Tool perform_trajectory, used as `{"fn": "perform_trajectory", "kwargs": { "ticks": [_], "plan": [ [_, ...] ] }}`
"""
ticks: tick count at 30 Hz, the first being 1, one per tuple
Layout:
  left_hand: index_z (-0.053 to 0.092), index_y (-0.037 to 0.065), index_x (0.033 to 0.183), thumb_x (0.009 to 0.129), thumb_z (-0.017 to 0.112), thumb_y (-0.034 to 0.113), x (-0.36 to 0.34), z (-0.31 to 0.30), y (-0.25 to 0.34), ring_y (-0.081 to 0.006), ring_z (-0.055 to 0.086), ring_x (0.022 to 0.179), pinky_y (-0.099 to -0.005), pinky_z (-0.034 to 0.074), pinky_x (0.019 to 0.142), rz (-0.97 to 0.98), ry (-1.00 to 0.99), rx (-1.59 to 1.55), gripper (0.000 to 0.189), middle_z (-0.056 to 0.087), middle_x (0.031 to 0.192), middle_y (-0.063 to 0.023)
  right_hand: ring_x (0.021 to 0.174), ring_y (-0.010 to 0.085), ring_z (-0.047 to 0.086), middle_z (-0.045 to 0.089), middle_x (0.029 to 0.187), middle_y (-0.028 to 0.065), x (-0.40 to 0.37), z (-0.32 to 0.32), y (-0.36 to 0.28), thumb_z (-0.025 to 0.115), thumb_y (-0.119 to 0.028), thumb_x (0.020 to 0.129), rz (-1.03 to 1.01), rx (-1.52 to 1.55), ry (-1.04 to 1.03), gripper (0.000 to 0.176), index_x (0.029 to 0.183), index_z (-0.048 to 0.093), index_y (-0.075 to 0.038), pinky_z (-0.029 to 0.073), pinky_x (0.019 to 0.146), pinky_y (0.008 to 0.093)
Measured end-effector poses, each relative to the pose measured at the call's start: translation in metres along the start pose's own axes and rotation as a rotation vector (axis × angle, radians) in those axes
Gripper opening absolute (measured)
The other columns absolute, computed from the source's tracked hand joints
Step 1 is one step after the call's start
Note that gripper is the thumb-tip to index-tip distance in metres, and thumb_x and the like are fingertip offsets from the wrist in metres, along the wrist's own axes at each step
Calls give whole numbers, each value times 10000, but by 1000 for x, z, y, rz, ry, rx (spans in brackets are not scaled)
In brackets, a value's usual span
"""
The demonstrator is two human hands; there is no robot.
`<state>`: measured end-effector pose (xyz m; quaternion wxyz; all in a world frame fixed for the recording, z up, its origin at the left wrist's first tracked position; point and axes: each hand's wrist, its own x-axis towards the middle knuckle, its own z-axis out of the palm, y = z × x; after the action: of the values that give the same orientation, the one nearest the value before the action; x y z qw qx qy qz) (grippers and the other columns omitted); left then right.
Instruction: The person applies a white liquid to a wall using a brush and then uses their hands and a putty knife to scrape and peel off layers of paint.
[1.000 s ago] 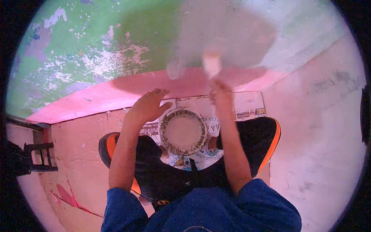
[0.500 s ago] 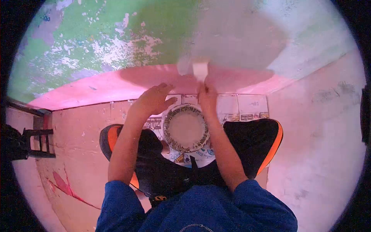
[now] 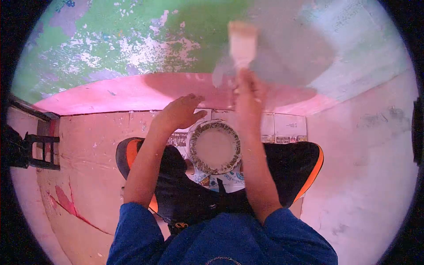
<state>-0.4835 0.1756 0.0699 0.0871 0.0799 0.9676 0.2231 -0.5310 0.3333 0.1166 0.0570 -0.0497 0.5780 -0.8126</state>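
Note:
My right hand is wrapped round the handle of a wide paintbrush, its bristles pointing up over the wall. The brush is slightly blurred by motion. Behind it, the wall is green with peeling white and lilac patches, a greyish-white coat on its right part, and a pink band along the bottom. Near the pink band my left hand hovers with fingers apart and nothing in them. Between my knees stands a round bucket of pale paint, its rim crusted with dried paint.
Printed cardboard or paper sheets lie under the bucket along the wall's foot. A dark stool-like frame stands at the far left. My bent legs flank the bucket. A red stain marks the floor at left.
My right hand has risen with the paintbrush, from low near the pink band to higher up the wall. My left hand stays about where it was.

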Motion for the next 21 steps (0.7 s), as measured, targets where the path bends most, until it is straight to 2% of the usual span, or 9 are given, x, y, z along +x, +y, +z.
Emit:
{"fn": "perform_trajectory", "kwargs": {
  "ticks": [3,5,6,7,11,15,18,20,21],
  "plan": [
    [438,21,1129,805,469,368,2,-4,1,-333,442,1034,-374,349,889,10,28,-1,476,471,1111,-193,406,171,428,465,507,70,22,-31,165,451,-217,833,-69,-400,90,288,662,500,10,327,371,329],
    [435,20,1131,805,468,372,2,-10,3,-334,439,1039,-373,347,893,5,43,0,481,469,1117,-192,411,136,413,461,527,43,4,-46,210,470,-217,821,284,-381,67,237,692,504,-20,314,368,288],
    [433,20,1133,804,467,376,-1,-10,3,-334,436,1044,-372,344,897,-6,41,-16,486,467,1122,-191,404,84,392,458,557,0,-5,-50,207,491,-214,811,613,-343,45,172,727,510,-65,296,348,231],
    [424,19,1141,807,461,374,2,-3,-4,-336,433,1048,-376,341,901,10,47,27,489,463,1130,-192,404,84,392,458,557,0,-2,-52,204,491,-214,811,603,-340,41,172,727,510,-65,296,348,231],
    [419,31,1151,812,455,350,-5,-12,4,-338,443,1036,-386,348,892,-34,18,-2,467,462,1127,-198,406,70,394,446,552,-11,15,-19,80,539,-236,785,448,-111,102,167,756,530,-72,292,322,225],
    [421,32,1148,808,466,338,-6,-11,0,-343,449,1024,-385,353,883,-60,22,-19,459,469,1112,-205,391,47,354,429,545,-17,-1,24,-55,457,-237,850,41,33,20,226,704,499,-70,268,337,196],
    [424,30,1144,803,474,346,-4,-1,-9,-343,454,1017,-381,355,880,34,72,-53,468,474,1101,-210,388,65,358,434,555,-9,2,41,-71,439,-231,859,-127,-51,21,242,709,491,-48,286,347,223],
    [437,25,1126,799,478,356,-1,-4,-10,-339,449,1024,-380,349,886,23,63,-18,467,474,1100,-213,434,113,409,438,552,14,9,27,14,440,-245,859,-258,-411,55,274,721,488,-14,343,407,266],
    [450,22,1113,801,475,350,-2,-8,-7,-339,448,1027,-377,350,886,26,76,-21,453,472,1102,-215,514,170,464,455,569,50,-7,28,26,444,-217,848,-53,-389,40,258,769,502,22,383,499,304]
  ]
}}
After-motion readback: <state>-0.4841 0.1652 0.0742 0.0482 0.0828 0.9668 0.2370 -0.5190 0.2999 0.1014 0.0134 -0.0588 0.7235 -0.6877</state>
